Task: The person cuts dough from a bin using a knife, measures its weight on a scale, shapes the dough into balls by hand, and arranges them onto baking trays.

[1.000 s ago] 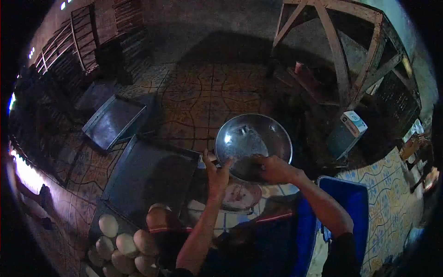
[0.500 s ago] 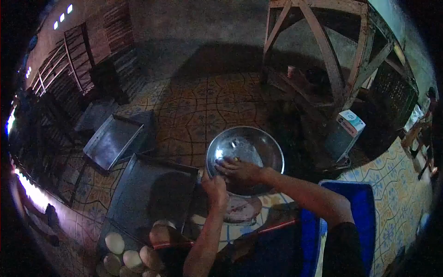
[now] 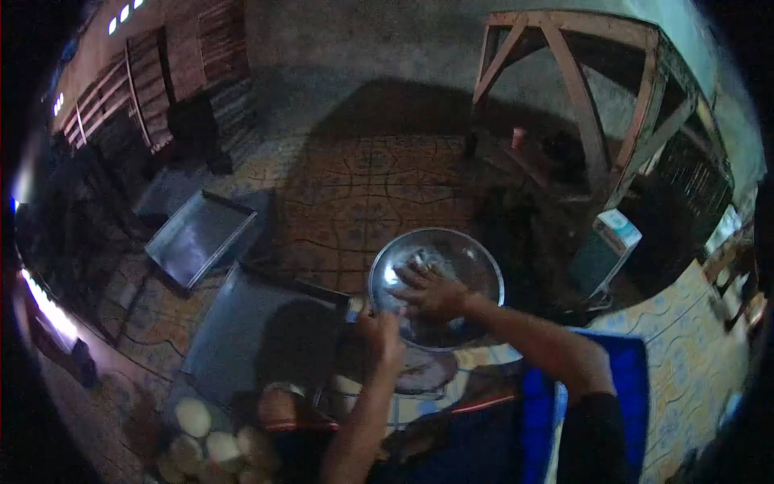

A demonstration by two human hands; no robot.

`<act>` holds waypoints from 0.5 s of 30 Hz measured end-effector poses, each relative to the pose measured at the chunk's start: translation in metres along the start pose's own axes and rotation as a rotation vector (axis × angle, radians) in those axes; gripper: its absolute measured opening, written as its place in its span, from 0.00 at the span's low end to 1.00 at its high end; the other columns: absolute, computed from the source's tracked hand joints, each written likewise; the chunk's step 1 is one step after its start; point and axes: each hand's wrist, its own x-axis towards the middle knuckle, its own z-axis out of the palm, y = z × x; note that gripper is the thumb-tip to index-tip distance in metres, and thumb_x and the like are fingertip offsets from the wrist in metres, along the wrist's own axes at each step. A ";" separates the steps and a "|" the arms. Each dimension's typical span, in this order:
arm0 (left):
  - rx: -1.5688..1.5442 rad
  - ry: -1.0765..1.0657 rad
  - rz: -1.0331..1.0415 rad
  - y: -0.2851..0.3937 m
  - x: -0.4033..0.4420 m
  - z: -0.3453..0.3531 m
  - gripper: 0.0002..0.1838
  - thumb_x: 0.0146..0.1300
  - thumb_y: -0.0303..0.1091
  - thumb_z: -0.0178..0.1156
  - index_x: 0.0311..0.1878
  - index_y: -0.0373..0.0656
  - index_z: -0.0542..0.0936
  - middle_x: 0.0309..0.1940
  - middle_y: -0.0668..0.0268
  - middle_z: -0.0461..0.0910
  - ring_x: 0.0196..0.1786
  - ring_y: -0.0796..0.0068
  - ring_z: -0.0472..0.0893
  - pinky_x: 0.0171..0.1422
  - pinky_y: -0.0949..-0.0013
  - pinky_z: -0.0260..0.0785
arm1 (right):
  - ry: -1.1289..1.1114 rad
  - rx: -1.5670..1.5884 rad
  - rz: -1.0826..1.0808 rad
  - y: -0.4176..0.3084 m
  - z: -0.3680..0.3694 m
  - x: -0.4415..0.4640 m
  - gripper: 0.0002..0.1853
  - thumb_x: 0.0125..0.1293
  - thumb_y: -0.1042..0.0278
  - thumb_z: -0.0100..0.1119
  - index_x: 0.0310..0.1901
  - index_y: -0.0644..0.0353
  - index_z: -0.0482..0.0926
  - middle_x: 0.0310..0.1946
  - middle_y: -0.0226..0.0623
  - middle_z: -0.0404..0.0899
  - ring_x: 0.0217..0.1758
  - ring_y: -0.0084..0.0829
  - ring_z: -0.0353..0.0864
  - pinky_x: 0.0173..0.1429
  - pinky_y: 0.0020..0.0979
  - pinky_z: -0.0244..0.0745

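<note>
A round metal bowl [image 3: 476, 278] stands just in front of me, in the middle of the view. Over its inside, my right hand [image 3: 435, 297] reaches with the fingers spread; whether the fingertips touch the bowl's inner surface cannot be made out. At the bowl's near left rim is my left hand [image 3: 382, 332], its fingers closed around the edge. Beneath the bowl's near side, a dim flat round object [image 3: 427, 373] shows on the tiles.
Left of the bowl lie a large dark tray [image 3: 242, 323] and a smaller metal tray [image 3: 197, 238]. Several pale round pieces [image 3: 193, 417] sit at lower left. A blue crate [image 3: 629, 363], a box [image 3: 603, 246] and a wooden frame [image 3: 580, 89] are on the right.
My right hand came from the bowl's right side to its left part, and its fingers are now spread. My left hand, whose fingers were raised at first, has closed at the rim.
</note>
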 end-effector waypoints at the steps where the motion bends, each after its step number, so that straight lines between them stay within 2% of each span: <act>1: 0.165 0.055 0.080 -0.007 0.003 -0.005 0.16 0.58 0.24 0.47 0.46 0.31 0.78 0.35 0.58 0.80 0.33 0.71 0.78 0.41 0.65 0.72 | 0.032 0.022 0.002 0.004 -0.002 0.003 0.32 0.71 0.39 0.32 0.74 0.35 0.47 0.76 0.43 0.32 0.79 0.48 0.33 0.76 0.58 0.34; 2: 0.314 0.114 0.153 -0.010 0.007 -0.008 0.16 0.58 0.25 0.46 0.45 0.31 0.79 0.35 0.58 0.80 0.32 0.72 0.77 0.39 0.66 0.71 | -0.017 0.025 0.088 0.014 -0.005 -0.003 0.32 0.71 0.38 0.30 0.74 0.33 0.45 0.76 0.42 0.31 0.78 0.48 0.34 0.76 0.58 0.34; 3: 0.318 0.121 0.032 0.009 0.001 -0.005 0.16 0.58 0.28 0.47 0.45 0.32 0.79 0.36 0.58 0.81 0.33 0.71 0.78 0.39 0.67 0.71 | -0.081 0.018 0.167 0.020 -0.009 -0.006 0.31 0.71 0.36 0.27 0.74 0.31 0.44 0.76 0.42 0.31 0.78 0.49 0.35 0.76 0.57 0.34; 4: 0.312 0.132 0.030 0.005 0.006 -0.010 0.16 0.58 0.28 0.47 0.45 0.32 0.79 0.36 0.58 0.81 0.33 0.71 0.78 0.39 0.67 0.71 | -0.082 0.015 0.154 0.016 -0.018 -0.012 0.31 0.71 0.36 0.27 0.74 0.31 0.44 0.76 0.42 0.31 0.78 0.49 0.35 0.76 0.57 0.34; 6: 0.139 0.003 0.057 -0.013 0.015 -0.011 0.16 0.59 0.29 0.48 0.45 0.31 0.79 0.35 0.57 0.81 0.36 0.69 0.77 0.43 0.65 0.70 | -0.342 -0.042 0.303 0.012 -0.033 -0.028 0.33 0.71 0.35 0.23 0.74 0.32 0.40 0.76 0.39 0.30 0.78 0.51 0.33 0.76 0.57 0.34; 7: 0.193 -0.179 -0.039 0.020 -0.011 -0.025 0.17 0.59 0.31 0.52 0.50 0.36 0.77 0.39 0.57 0.80 0.37 0.65 0.80 0.42 0.65 0.72 | -0.217 -0.033 0.325 0.002 -0.025 -0.036 0.33 0.72 0.41 0.32 0.74 0.42 0.46 0.75 0.45 0.40 0.76 0.55 0.42 0.75 0.57 0.37; 8: 0.187 -0.188 -0.049 0.000 0.005 -0.023 0.17 0.59 0.31 0.52 0.50 0.36 0.77 0.39 0.57 0.80 0.37 0.65 0.80 0.42 0.65 0.72 | -0.229 -0.038 0.332 -0.009 -0.019 -0.044 0.33 0.72 0.41 0.32 0.74 0.42 0.46 0.75 0.45 0.40 0.76 0.55 0.42 0.75 0.57 0.37; 10: 0.295 0.117 0.179 -0.051 0.050 -0.008 0.17 0.60 0.30 0.49 0.49 0.35 0.79 0.39 0.52 0.81 0.37 0.62 0.81 0.41 0.64 0.72 | -0.516 0.103 0.280 -0.040 -0.042 -0.042 0.34 0.70 0.37 0.31 0.74 0.36 0.41 0.77 0.35 0.32 0.78 0.54 0.30 0.75 0.59 0.32; 11: 0.293 0.001 0.332 -0.016 0.014 -0.016 0.17 0.61 0.29 0.49 0.51 0.38 0.79 0.42 0.51 0.81 0.37 0.61 0.82 0.38 0.63 0.73 | -0.517 0.104 0.299 -0.041 -0.040 -0.033 0.34 0.70 0.37 0.31 0.74 0.36 0.41 0.77 0.35 0.32 0.78 0.54 0.30 0.75 0.59 0.32; 12: 0.305 -0.025 0.335 -0.007 0.009 -0.010 0.17 0.61 0.29 0.49 0.51 0.38 0.79 0.42 0.51 0.81 0.37 0.61 0.82 0.38 0.63 0.73 | -0.416 -0.015 0.013 -0.038 -0.030 -0.023 0.35 0.69 0.38 0.35 0.74 0.36 0.43 0.77 0.36 0.33 0.78 0.54 0.30 0.75 0.58 0.32; 13: 0.203 -0.020 0.252 -0.001 0.006 -0.003 0.17 0.60 0.27 0.49 0.51 0.38 0.78 0.42 0.52 0.81 0.38 0.62 0.82 0.38 0.63 0.74 | -0.303 -0.131 -0.266 -0.030 -0.019 -0.019 0.36 0.68 0.38 0.39 0.74 0.36 0.45 0.77 0.37 0.34 0.78 0.55 0.29 0.76 0.58 0.32; 14: 0.109 -0.011 0.168 0.002 0.005 -0.001 0.17 0.60 0.26 0.48 0.52 0.39 0.78 0.43 0.52 0.81 0.38 0.63 0.82 0.38 0.63 0.75 | -0.290 -0.111 -0.237 -0.019 -0.007 -0.017 0.36 0.68 0.38 0.39 0.74 0.36 0.45 0.77 0.37 0.34 0.78 0.55 0.29 0.76 0.58 0.32; 15: -0.141 -0.129 0.119 -0.016 0.022 -0.004 0.17 0.59 0.25 0.48 0.50 0.38 0.79 0.42 0.55 0.82 0.38 0.65 0.82 0.39 0.64 0.76 | -0.135 -0.004 -0.106 -0.006 0.003 -0.011 0.37 0.66 0.38 0.42 0.74 0.36 0.46 0.77 0.37 0.35 0.77 0.56 0.29 0.76 0.57 0.33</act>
